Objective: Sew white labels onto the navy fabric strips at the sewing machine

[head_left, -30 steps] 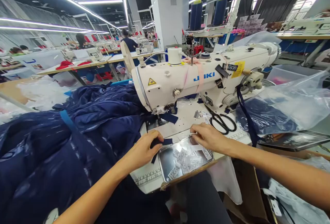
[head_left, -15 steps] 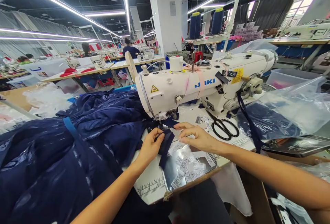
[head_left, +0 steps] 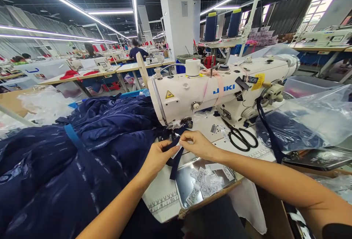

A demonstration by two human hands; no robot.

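Note:
My left hand (head_left: pixel 158 156) is closed on a navy fabric strip (head_left: pixel 175 165), whose end hangs over the machine bed. Against that strip lies a small white label (head_left: pixel 176 151), partly covered by fingers. The fingertips of my right hand (head_left: pixel 196 144) pinch the label's edge, close to my left thumb. Both hands are just in front of the needle area of a white sewing machine (head_left: pixel 187 94). Several loose printed labels (head_left: pixel 207 184) lie on the shiny metal plate (head_left: pixel 187 195) below my hands.
A large heap of navy fabric (head_left: pixel 110 151) covers the left side. Black scissors (head_left: pixel 243 139) rest on the machine bed to the right, near a plastic bag (head_left: pixel 299 121) with navy cloth inside. Thread cones (head_left: pixel 211 28) stand behind the machine. A person (head_left: pixel 137 51) sits farther back.
My right hand has moved left and closed its fingers on the white label, which now shows against the strip. My left hand still holds the strip. The camera view has shifted slightly.

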